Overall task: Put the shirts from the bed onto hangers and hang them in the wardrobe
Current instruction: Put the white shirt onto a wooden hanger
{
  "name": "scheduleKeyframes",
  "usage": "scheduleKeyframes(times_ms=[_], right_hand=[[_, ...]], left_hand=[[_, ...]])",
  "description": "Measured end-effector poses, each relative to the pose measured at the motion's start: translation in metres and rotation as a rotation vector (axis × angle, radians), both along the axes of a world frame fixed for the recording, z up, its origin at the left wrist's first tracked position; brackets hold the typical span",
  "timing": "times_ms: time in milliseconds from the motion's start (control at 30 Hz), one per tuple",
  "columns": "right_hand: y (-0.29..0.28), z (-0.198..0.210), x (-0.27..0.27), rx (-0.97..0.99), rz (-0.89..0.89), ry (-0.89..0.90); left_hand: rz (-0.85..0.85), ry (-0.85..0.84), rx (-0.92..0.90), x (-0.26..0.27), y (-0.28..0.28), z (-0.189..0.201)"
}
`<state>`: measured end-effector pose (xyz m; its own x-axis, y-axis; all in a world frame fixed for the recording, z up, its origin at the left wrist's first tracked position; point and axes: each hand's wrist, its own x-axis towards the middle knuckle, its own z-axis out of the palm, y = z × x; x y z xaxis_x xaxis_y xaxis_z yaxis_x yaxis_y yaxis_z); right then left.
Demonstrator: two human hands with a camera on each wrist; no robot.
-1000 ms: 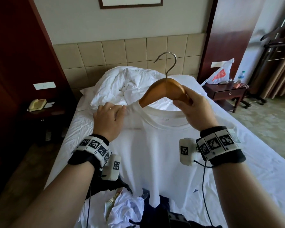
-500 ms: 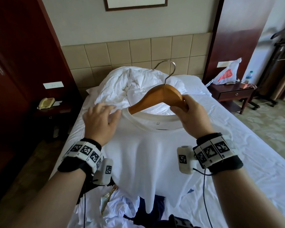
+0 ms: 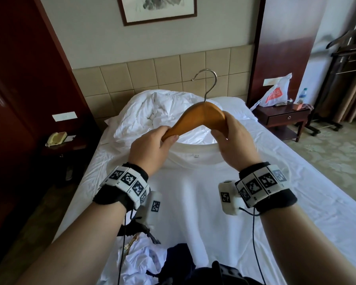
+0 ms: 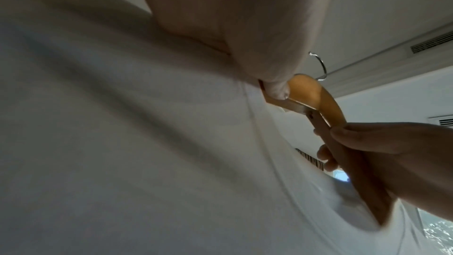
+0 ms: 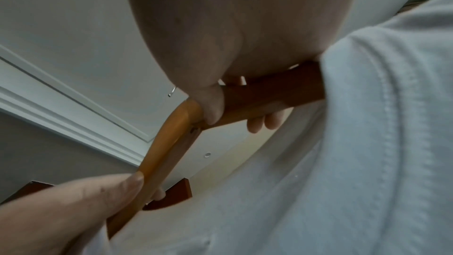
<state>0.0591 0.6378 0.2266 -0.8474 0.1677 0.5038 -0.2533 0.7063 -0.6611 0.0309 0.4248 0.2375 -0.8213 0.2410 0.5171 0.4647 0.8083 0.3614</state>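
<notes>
A wooden hanger (image 3: 201,114) with a metal hook (image 3: 209,83) is held up over the bed (image 3: 296,192). My left hand (image 3: 169,136) grips its left arm and my right hand (image 3: 222,130) grips its right arm. Below it hangs a white T-shirt (image 3: 193,192), with both ends of the hanger reaching down into its collar (image 3: 193,150). In the left wrist view my thumb presses the hanger (image 4: 318,100) beside the shirt (image 4: 122,143). The right wrist view has the hanger (image 5: 166,143) passing under the shirt's fabric (image 5: 343,162).
A crumpled white duvet (image 3: 152,112) lies at the head of the bed. A pile of other clothes (image 3: 144,264) lies at the near end. Dark wooden panels (image 3: 19,79) and a phone (image 3: 56,138) are at the left. At the right stand a nightstand (image 3: 284,118) and a valet stand (image 3: 347,58).
My left hand has left the shirt's shoulder and taken hold of the hanger's left arm. The hanger and the shirt's collar have risen.
</notes>
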Motion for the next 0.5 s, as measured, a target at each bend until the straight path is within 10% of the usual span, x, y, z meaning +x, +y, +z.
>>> scheduleKeyframes(times_ms=[500], right_hand=[[0.021,-0.005,0.024,-0.041,-0.033,0.098]], left_hand=[[-0.111,-0.139,0.059,0.028,0.034,0.001]])
